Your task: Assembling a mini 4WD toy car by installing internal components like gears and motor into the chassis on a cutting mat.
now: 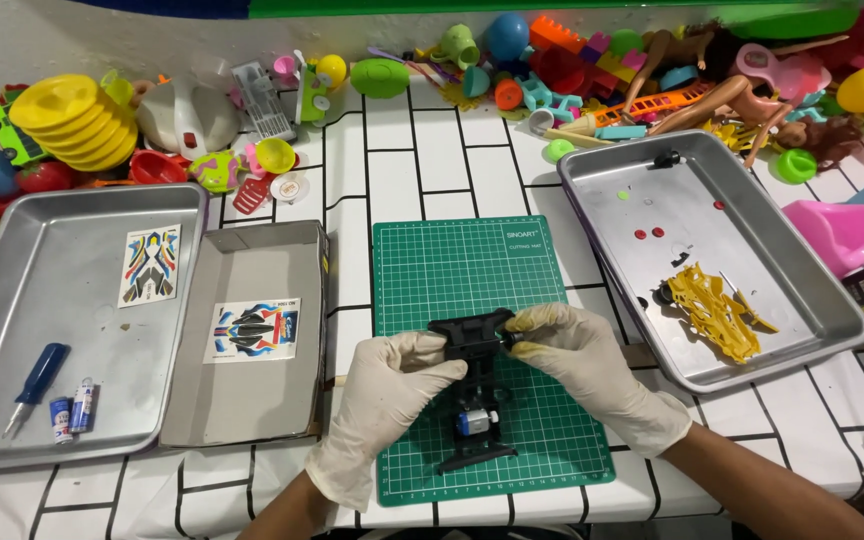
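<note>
While both gloved hands meet over the green gridded cutting mat (482, 290), a black plastic toy car chassis (474, 400) stands on the mat's lower middle, its upper end lifted between the hands. The left hand (392, 385), in a cream latex glove, has its grip pressed on the left side of the chassis top, fingers curled around it. The right hand (577, 355), gloved the same way, pinches the right side of that top with fingertips pressed together on the black plastic. A small silver and blue motor (476, 420) sits in the chassis below the hands. Left of the mat lies a shallow grey cardboard box lid (252, 400) holding a sticker sheet (252, 330); further left of the mat is a metal baking tray (12, 260) with a second sticker sheet (149, 264), a blue-handled screwdriver (34, 385) and two small batteries (71, 408). Right of the mat, another metal tray (802, 290) carries yellow plastic sprue pieces (717, 310) and a few small red parts (649, 233). Beyond the mat, along the far edge of the white tiled tabletop (412, 150), colourful plastic toys (592, 70) lie heaped, with a stack of yellow plates (77, 120) to the far left.
</note>
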